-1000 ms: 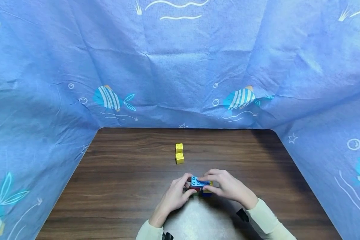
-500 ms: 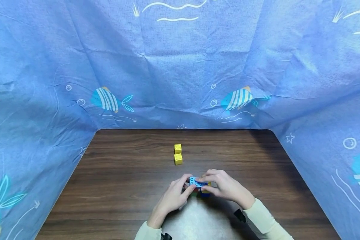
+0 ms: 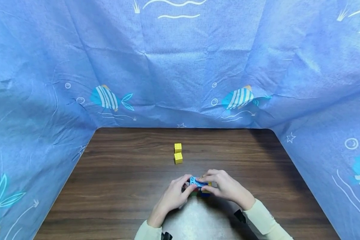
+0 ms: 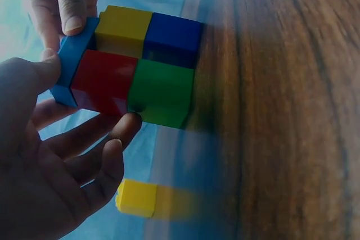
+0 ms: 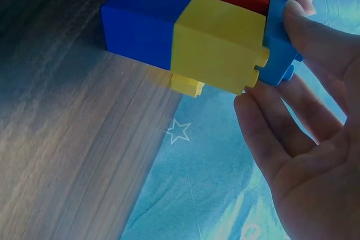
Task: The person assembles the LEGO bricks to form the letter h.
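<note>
Two pale greenish-white sleeves (image 3: 266, 219); small black piece (image 3: 240, 216) beside each.

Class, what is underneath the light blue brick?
The red brick and part of the yellow brick, above the green brick and dark blue brick. The light blue brick hides any studs directly beneath.

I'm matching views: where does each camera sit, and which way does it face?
Head: on the head, facing forward and down at the table; left hand, right hand, sleeves show.
Left wrist: on that wrist, facing red block and green block; both hands show.
Right wrist: on that wrist, facing yellow block and dark blue block; both hands show.
Wrist views share the light blue block.
</note>
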### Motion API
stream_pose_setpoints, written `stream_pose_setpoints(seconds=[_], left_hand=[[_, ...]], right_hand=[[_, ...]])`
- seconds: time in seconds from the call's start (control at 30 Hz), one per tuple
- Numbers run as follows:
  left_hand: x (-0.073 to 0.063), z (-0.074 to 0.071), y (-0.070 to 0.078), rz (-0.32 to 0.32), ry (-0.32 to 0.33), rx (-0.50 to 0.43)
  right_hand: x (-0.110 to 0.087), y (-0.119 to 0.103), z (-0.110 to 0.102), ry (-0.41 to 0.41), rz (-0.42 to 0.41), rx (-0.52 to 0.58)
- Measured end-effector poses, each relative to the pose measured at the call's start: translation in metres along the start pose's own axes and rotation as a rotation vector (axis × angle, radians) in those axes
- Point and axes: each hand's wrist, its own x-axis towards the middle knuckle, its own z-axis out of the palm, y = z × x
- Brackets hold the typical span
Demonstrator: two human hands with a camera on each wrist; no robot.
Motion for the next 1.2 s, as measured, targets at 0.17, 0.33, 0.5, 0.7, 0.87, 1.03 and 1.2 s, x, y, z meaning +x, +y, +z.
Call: stream_pose_setpoints(seconds=[0.17, 0.33, 0.5, 0.7, 0.87, 1.03, 1.2], left_hand=[[-0.0003, -0.0013, -0.0013, -0.007, 0.001, 0.022], [-0.0006, -0.0016, -0.0013, -0.012, 0.009, 0.036], [-0.0004, -0.0013, -0.0012, -0.011, 0.013, 0.040], [-0.0009, -0.0012, -0.0016, -0.020, -0.009, 0.056], [-0.0015, -0.0028, -0.0013, -0.043, -0.044, 0.061], [-0.0004, -0.0032, -0.0017, -0.059, -0.059, 0.064], [0.0016, -0.0025, -0.0019, -0.060, -0.064, 0.074]], right_hand=[[-0.0005, 0.0022, 0.0021, 0.013, -0.017, 0.001], [0.0002, 0.0034, 0.0032, 0.019, -0.023, 0.007], [0.0015, 0.0030, 0.0028, 0.024, -0.015, -0.013], [0.0006, 0.0018, 0.0032, 0.028, 0.012, -0.009], [-0.0014, -0.0010, 0.0040, 0.013, 0.065, 0.019], [-0.0018, -0.0012, 0.0058, 0.024, 0.089, 0.026], [-0.0022, 0.0004, 0.0066, 0.040, 0.068, 0.018]])
